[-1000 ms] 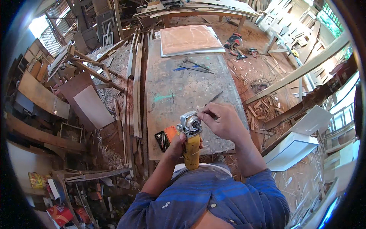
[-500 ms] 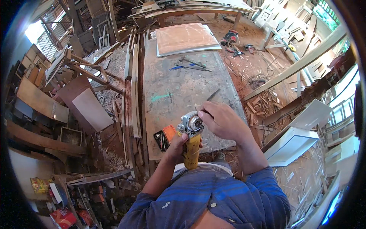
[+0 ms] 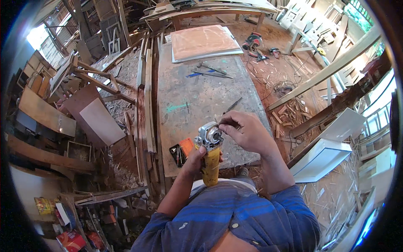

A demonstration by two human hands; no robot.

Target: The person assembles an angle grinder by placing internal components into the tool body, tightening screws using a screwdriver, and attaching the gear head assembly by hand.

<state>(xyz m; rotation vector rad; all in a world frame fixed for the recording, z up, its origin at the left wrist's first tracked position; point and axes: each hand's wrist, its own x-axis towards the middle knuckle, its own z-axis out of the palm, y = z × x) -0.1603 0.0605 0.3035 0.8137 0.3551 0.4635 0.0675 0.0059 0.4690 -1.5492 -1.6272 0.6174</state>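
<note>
My left hand (image 3: 196, 156) grips the yellow body of an angle grinder (image 3: 210, 155), held upright in front of my chest with its silver head up. My right hand (image 3: 244, 132) is over the head, fingertips pinched on a small part at the spindle; what they pinch is too small to tell. Both hands are above the near edge of a long grey workbench (image 3: 197, 98). A small open case (image 3: 181, 150) with an orange lid lies on the bench just left of the grinder.
A pencil-like stick (image 3: 233, 105) lies mid-bench, blue-handled tools (image 3: 208, 72) farther off, and a reddish board (image 3: 203, 41) at the far end. Long planks (image 3: 147, 101) run along the bench's left side. A circular saw (image 3: 253, 42) and cables lie on the floor to the right, a white cabinet frame (image 3: 323, 155) nearer.
The grinder stays upright in my left hand. My right hand has shifted slightly over the head, fingertips working at the spindle.
</note>
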